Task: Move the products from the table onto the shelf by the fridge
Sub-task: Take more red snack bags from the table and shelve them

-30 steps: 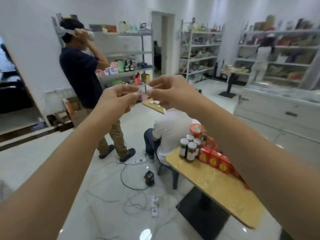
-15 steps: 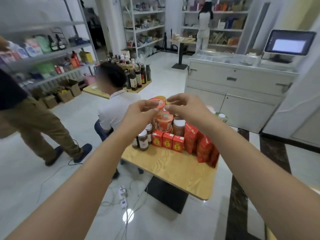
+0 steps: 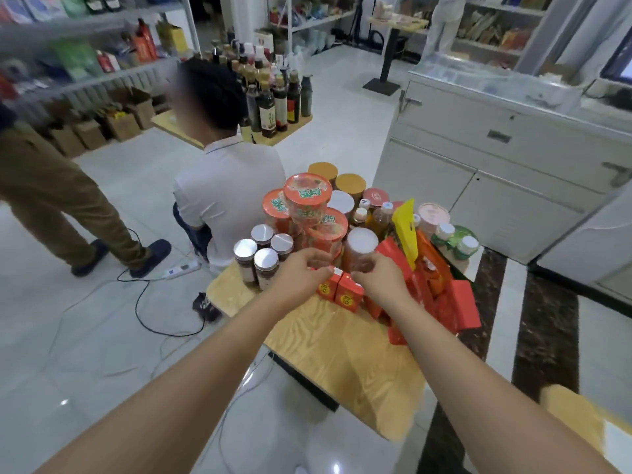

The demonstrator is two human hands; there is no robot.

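silver-lid jars (image 3: 263,260) stand at the left corner of the desk (image 3: 342,354). just beside them the left hand (image 3: 302,268) hovers over the red boxes (image 3: 347,294), fingers curled; the right hand (image 3: 379,277) mirrors it before a white-lid jar (image 3: 360,241). cannot tell whether either grips anything. red packs (image 3: 458,306) crowd the right edge. all of it sits on the desk.

1 head view, forward and down, table (image 3: 342,354) near, wide-angle

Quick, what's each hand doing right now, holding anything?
Left hand: fingers curled over the small red boxes; grip cannot be told.
Right hand: fingers curled beside the white-lidded jar; grip cannot be told.
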